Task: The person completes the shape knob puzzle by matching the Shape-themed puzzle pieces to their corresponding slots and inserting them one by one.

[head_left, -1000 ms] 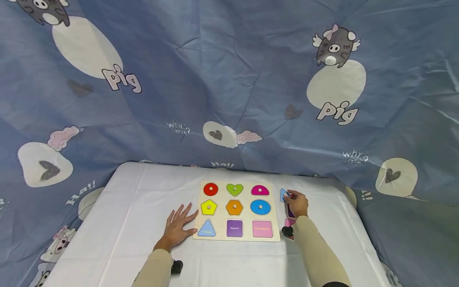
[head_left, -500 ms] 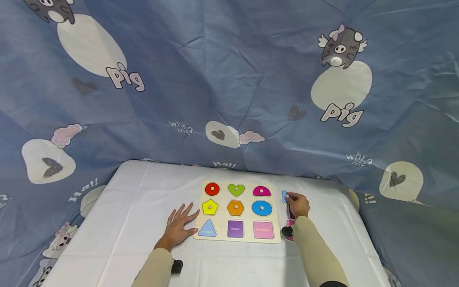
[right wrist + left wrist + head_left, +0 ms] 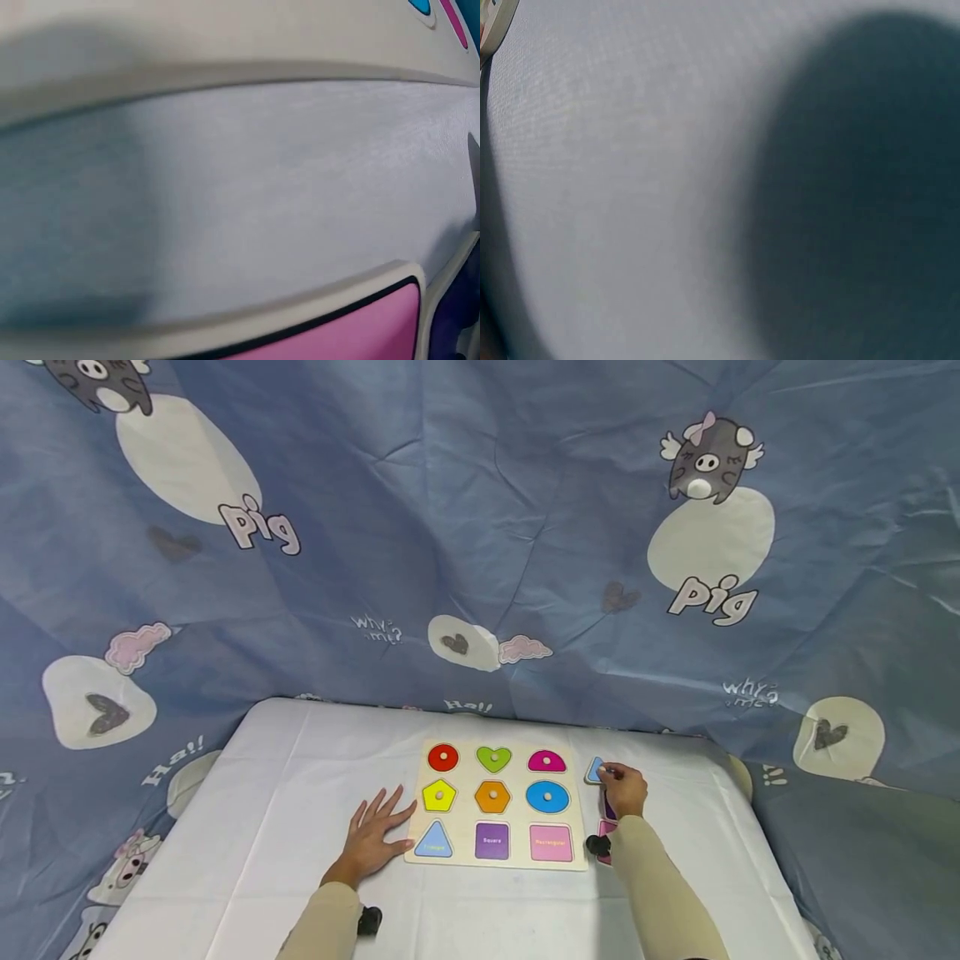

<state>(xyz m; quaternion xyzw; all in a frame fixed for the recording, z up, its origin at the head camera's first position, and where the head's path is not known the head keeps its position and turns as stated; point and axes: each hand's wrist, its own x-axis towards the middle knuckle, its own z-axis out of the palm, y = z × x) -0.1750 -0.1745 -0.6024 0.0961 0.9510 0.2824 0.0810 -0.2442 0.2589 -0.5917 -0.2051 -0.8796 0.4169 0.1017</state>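
Observation:
In the head view my right hand (image 3: 626, 790) pinches a light blue triangle puzzle piece (image 3: 593, 772) between thumb and fingers, just right of the shape board's upper right edge. The hand hides part of the piece. My left hand (image 3: 369, 837) lies on the white cloth with fingers spread, its thumb and index fingertips at the left edge of the wooden shape board (image 3: 457, 862). Red circle, green heart, magenta half-circle, yellow pentagon, orange hexagon and blue oval pieces with knobs sit in the board. Its bottom row shows printed triangle, square and rectangle recesses.
Below the right hand, a purple piece (image 3: 610, 807) and a pink piece (image 3: 337, 330) lie on the cloth, partly covered by hand and sleeve. White cloth (image 3: 255, 827) covers the table. A blue pig-print curtain (image 3: 480, 527) hangs behind it.
The blue triangle has turned in my right hand, its tip now pointing more away from me and its pale side edge showing. My left hand stays at the board's edge.

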